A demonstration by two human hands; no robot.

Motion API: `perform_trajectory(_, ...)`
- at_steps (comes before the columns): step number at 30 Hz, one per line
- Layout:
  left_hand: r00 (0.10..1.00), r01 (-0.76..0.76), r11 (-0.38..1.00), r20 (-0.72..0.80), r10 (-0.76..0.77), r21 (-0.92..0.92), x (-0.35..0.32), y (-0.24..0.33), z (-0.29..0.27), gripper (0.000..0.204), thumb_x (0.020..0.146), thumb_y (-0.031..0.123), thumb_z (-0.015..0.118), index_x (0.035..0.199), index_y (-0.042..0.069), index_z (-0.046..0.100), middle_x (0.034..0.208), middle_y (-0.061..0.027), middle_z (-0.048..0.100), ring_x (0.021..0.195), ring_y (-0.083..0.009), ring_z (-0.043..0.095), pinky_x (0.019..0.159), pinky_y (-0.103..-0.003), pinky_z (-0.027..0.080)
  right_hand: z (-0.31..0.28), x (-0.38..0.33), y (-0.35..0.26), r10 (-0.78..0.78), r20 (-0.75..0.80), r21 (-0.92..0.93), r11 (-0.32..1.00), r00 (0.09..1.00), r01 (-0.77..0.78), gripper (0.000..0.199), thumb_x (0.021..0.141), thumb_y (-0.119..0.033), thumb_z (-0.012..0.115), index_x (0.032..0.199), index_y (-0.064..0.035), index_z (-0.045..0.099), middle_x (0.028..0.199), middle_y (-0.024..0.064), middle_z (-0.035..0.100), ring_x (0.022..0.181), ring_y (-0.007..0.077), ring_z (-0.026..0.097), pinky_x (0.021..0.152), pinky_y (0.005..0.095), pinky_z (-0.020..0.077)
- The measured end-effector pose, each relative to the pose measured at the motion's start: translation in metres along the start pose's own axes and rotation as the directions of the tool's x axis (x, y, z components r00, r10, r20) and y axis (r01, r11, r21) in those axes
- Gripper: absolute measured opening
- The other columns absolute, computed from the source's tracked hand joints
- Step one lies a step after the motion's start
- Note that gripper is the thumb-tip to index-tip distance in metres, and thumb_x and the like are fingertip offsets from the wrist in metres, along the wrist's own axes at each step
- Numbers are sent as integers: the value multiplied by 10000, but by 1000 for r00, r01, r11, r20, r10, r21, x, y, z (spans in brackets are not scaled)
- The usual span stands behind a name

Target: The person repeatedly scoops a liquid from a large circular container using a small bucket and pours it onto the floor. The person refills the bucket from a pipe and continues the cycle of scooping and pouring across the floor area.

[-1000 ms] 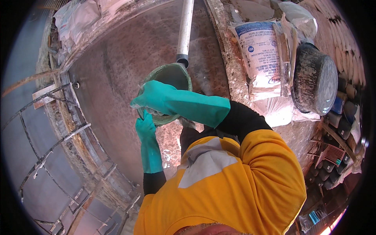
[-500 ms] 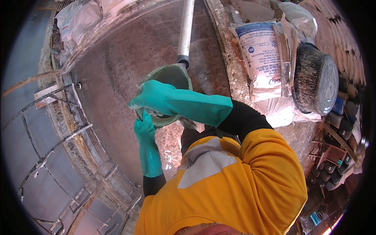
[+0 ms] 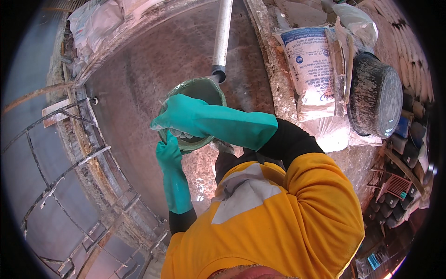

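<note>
A green bucket (image 3: pixel 217 94) with a dirty rim is in front of me, its mouth partly covered by my right forearm. My right hand (image 3: pixel 179 115), in a long teal rubber glove, reaches across the opening to the bucket's left rim with its fingers curled. Below it my left hand (image 3: pixel 169 151), in a matching glove, closes on the lower-left rim. The fingertips of both hands are partly hidden. The bucket's inside looks dark, and I cannot make out its contents.
A pale pipe (image 3: pixel 222 42) ends just beyond the bucket, above wet, stained floor (image 3: pixel 134 93). A metal bar frame (image 3: pixel 60 179) stands left. On the right are a printed white sack (image 3: pixel 309 69), a black tub on its side (image 3: pixel 389 100) and stacked dark blocks (image 3: pixel 388 207).
Both gloved hands have shifted very slightly left at the bucket's rim. Their hold looks the same.
</note>
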State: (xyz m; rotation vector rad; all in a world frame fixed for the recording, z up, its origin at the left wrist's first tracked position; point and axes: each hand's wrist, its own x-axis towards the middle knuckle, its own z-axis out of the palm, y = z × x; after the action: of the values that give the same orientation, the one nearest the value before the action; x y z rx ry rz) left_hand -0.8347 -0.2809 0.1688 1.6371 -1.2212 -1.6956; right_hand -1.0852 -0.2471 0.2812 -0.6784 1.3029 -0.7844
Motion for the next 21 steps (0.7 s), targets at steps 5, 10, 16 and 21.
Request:
perform_trajectory(5, 999, -34, 999, 23, 34, -6, 1, 5, 4, 165, 904, 147, 685, 833, 55, 568, 739, 12, 586, 551, -65, 484, 462, -282, 407, -5, -8, -6, 20, 53, 34, 999, 998, -22, 457, 839, -349, 720, 1046, 56, 684, 903, 147, 725, 794, 254, 699, 764, 370, 551)
perform_trajectory(10, 995, -36, 999, 95, 39, -30, -12, 23, 15, 180, 912, 187, 679, 830, 55, 590, 711, 5, 593, 520, -83, 498, 432, -302, 442, -2, -6, -4, -24, 8, 62, 998, 1000, 24, 309, 885, -314, 712, 790, -22, 674, 623, 54, 592, 539, 156, 548, 548, 318, 453)
perform_trajectory(16, 998, -50, 999, 30, 50, 7, -17, 36, 29, 202, 925, 206, 672, 826, 53, 584, 719, -23, 630, 511, -108, 541, 440, -316, 460, -11, -7, -6, 22, 61, 28, 999, 998, -24, 433, 846, -372, 717, 999, 33, 707, 926, 157, 719, 845, 268, 692, 817, 386, 539)
perform_trajectory(21, 998, -57, 997, 42, 55, 51, -16, 43, 27, 215, 931, 211, 669, 836, 41, 578, 746, -54, 659, 532, -135, 601, 452, -329, 508, -11, -9, -3, -40, 27, 60, 997, 999, 38, 327, 877, -330, 723, 844, -8, 679, 697, 80, 624, 618, 179, 590, 622, 338, 485)
